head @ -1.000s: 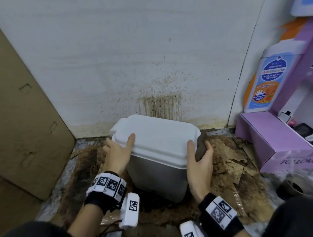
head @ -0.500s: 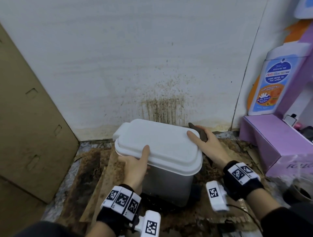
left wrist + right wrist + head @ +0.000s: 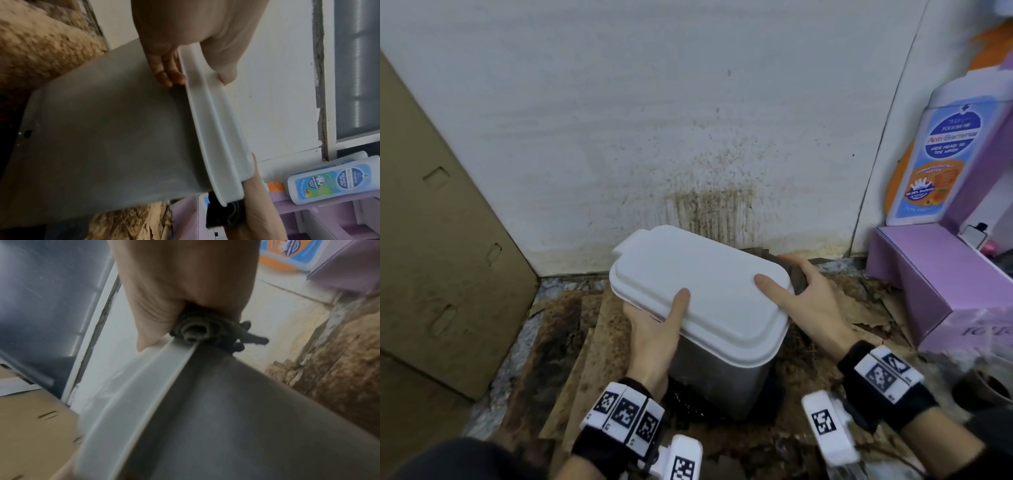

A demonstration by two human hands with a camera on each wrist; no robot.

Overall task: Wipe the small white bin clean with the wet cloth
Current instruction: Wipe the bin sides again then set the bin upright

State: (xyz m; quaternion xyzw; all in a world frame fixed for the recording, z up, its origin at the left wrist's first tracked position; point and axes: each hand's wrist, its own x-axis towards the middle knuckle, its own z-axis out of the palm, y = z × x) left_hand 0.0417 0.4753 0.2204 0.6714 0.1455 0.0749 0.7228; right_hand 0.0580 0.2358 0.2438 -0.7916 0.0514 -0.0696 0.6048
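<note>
The bin (image 3: 709,308) is gripped by two hands at the edges of its white lid (image 3: 702,281). On the left hand (image 3: 654,329) the thumb is laid flat on the lid top while the fingers (image 3: 166,71) are curled under the lid's rim against the grey side — a clamp on the near-left edge. On the right hand (image 3: 808,301) the thumb is stretched over the lid's right end, and a dark cloth (image 3: 207,332) is seen bunched between palm and fingers, pressed against the lid's rim; the fingers themselves are hidden behind the cloth and the bin.

One bin, one lid and one cloth are counted. The bin is stood on the stained floor (image 3: 585,342) near the spattered wall (image 3: 688,120), turned askew to it, its lid closed.

Both forearms are brought in from the lower edge of the head view, wrists bent inward toward the bin — each banded with a marker strap. A cardboard box (image 3: 441,222) is leaned at the left, and a purple stand (image 3: 928,274) with one bottle picture (image 3: 941,154) is placed at the right.
</note>
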